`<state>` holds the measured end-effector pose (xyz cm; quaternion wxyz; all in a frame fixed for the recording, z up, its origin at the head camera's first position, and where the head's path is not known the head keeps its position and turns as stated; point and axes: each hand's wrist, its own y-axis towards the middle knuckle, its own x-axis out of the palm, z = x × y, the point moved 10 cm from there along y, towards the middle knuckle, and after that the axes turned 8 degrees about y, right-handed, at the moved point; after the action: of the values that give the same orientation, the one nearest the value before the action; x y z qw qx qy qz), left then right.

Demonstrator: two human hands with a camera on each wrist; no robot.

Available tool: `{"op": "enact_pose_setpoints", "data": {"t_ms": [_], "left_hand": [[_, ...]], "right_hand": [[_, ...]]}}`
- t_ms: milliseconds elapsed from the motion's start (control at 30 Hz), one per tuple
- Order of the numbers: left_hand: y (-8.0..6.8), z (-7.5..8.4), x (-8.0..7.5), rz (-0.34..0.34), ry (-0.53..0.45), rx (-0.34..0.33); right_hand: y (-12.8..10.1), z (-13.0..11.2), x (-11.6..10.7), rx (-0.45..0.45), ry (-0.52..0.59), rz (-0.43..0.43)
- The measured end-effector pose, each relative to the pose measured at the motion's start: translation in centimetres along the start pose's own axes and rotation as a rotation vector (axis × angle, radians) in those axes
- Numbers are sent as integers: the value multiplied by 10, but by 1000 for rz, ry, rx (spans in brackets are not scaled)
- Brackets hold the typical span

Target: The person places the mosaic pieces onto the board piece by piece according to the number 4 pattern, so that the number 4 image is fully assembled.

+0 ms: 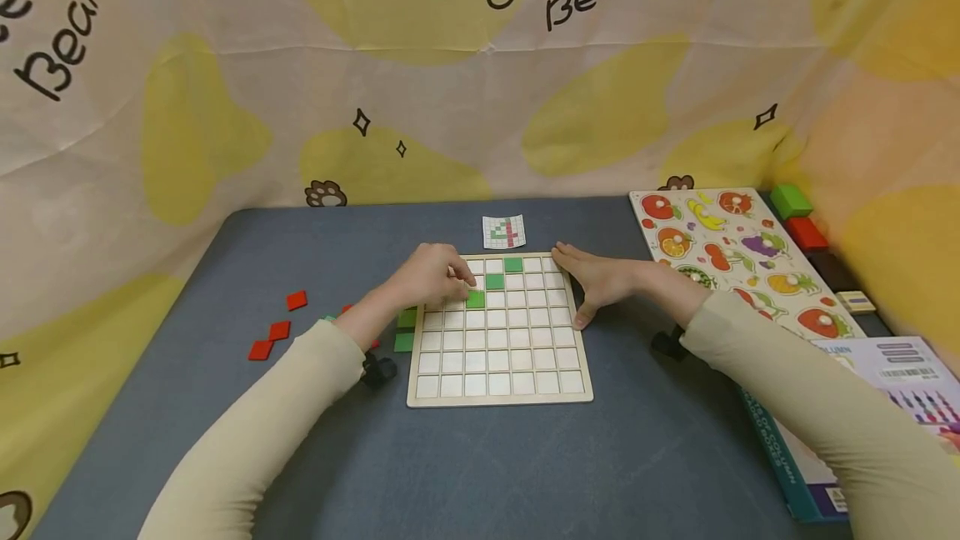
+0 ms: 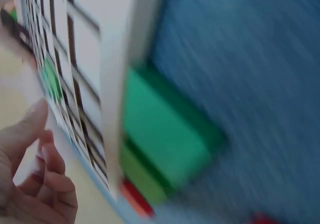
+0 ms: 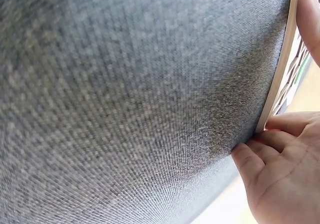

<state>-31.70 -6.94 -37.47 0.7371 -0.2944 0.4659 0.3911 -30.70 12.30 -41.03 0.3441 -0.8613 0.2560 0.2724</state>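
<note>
On the grey table (image 1: 300, 407), your left hand (image 1: 431, 277) is pressing curled fingers onto a green tile (image 1: 476, 300) in the board (image 1: 498, 386) while your right hand (image 1: 600, 282) is bracing its edge, fingers straight.

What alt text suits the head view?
A left hand sets a green tile on a wooden grid board while the right hand rests flat against its right edge; red tiles lie to the left.
</note>
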Motion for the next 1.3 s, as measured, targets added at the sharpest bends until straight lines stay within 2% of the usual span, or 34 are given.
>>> {"op": "enact_pose_setpoints", "data": {"t_ms": [100, 200, 367, 467, 667, 767, 933, 1067, 1200, 1300], "left_hand": [[-9, -15, -10, -7, -42, 7], [-21, -32, -16, -65, -79, 11], [-43, -57, -11, -202, -73, -6], [-51, -64, -6, -218, -24, -6], [-55, -59, -1, -153, -1, 30], [-55, -56, -1, -145, 2, 43], [-53, -58, -4, -165, -35, 0], [-50, -59, -13, -121, -95, -45], [-45, -47, -16, -89, -163, -37], [-40, -32, -10, -105, -195, -5]], "right_hand": [[0, -1, 0, -3, 0, -2], [1, -1, 0, -2, -1, -2], [1, 1, 1, 4, -3, -1], [1, 2, 1, 5, 1, 1], [1, 1, 0, -1, 6, 5], [2, 1, 0, -1, 1, 5], [1, 1, 0, -1, 2, 6], [1, 1, 1, -3, 5, 4], [1, 1, 1, -6, 6, 3], [1, 0, 1, -6, 5, 2]]}}
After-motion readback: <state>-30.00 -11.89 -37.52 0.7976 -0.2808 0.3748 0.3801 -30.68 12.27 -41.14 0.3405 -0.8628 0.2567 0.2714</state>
